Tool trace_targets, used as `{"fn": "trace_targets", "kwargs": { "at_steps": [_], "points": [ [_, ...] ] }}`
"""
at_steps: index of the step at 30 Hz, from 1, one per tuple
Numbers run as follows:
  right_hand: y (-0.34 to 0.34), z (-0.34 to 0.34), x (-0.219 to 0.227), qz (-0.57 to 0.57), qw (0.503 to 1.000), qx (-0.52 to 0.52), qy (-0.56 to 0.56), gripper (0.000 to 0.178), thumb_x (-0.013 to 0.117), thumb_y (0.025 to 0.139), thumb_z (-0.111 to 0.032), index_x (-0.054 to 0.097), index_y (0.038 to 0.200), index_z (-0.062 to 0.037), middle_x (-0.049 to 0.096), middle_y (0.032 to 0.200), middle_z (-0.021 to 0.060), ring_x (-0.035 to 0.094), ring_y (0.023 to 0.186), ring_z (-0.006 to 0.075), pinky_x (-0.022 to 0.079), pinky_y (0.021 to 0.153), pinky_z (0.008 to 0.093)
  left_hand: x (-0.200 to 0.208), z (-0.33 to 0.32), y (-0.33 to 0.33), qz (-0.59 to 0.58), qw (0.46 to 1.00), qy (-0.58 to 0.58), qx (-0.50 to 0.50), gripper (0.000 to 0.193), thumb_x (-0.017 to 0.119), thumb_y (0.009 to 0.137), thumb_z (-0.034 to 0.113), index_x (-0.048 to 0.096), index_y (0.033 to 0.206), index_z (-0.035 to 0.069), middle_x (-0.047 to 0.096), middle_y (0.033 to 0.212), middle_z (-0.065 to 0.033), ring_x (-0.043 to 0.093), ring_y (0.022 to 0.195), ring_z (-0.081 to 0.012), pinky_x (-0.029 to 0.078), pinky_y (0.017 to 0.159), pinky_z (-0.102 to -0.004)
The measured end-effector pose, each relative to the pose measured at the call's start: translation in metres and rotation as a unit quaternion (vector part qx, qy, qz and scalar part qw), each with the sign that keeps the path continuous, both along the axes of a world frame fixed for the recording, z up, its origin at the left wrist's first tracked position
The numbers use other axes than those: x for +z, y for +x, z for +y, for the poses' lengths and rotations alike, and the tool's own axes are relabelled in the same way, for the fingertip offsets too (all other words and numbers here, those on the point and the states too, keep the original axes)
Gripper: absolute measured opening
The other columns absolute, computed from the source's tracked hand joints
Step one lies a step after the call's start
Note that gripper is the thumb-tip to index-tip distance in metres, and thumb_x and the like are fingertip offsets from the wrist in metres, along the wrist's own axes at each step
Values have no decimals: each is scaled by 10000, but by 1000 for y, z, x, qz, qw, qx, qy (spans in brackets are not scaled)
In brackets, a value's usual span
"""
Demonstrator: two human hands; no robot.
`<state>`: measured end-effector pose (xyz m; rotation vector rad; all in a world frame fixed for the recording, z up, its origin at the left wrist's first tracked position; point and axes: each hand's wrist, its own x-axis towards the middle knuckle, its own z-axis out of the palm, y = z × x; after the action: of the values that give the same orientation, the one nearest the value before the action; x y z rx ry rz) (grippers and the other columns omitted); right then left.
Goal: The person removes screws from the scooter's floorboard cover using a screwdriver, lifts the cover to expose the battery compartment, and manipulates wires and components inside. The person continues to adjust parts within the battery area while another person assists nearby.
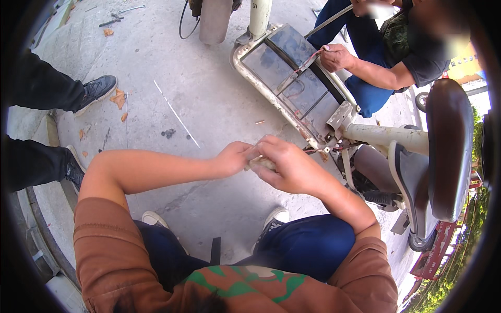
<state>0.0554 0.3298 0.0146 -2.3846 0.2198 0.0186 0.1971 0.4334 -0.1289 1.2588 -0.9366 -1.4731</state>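
In front of my body, my two hands meet above the concrete floor. My right hand (288,166) curls its fingers and thumb around a small cream-coloured piece (262,163), whose kind I cannot make out. Against it, from the left side, presses my left hand (233,159), its fingertips pinched together and partly hidden behind the right fingers. Beyond my right hand lies the pale metal frame (274,107) of a scooter, with dark batteries (295,44) set in it. A co-worker's hand (337,57) pinches a reddish wire at these batteries.
The scooter's dark seat (450,151) and rear part stand at the right. At the left, another person's dark shoe (97,92) rests on the floor. A thin white stick (176,113), dry leaves (119,98) and tools (110,22) lie about.
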Motion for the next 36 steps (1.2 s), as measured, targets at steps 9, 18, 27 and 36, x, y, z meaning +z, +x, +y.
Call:
{"fn": "trace_targets", "kwargs": {
  "at_steps": [9,18,27,36],
  "points": [
    [1,-1,1,0,1000,-13,6,223,734,841,-127,666,1034,-39,627,1007,164,651,889,370,530,785,444,0,-1,1,11,1000,11,-4,589,556,1001,568,674,818,21,609,742,-10,547,691,-98,440,627,-289],
    [2,0,3,6,1000,-12,11,219,736,839,-123,669,1032,-45,629,1007,155,653,894,362,532,790,435,-2,-1,0,3,1000,10,-2,539,552,1014,509,675,823,20,612,747,-15,551,709,-103,442,641,-296],
    [1,0,1,0,1000,-10,14,216,735,842,-126,666,1030,-44,629,1015,157,654,887,363,532,790,435,0,-1,1,-4,1000,17,-3,555,555,1006,527,678,825,18,618,754,-19,552,713,-107,443,645,-303],
    [1,0,5,-15,1000,-5,14,210,725,855,-79,652,1038,-7,606,953,160,626,866,352,517,756,411,2,-1,0,-2,1000,6,-1,559,557,1005,540,693,849,20,619,757,-16,552,719,-99,444,644,-300]
  ]
}}
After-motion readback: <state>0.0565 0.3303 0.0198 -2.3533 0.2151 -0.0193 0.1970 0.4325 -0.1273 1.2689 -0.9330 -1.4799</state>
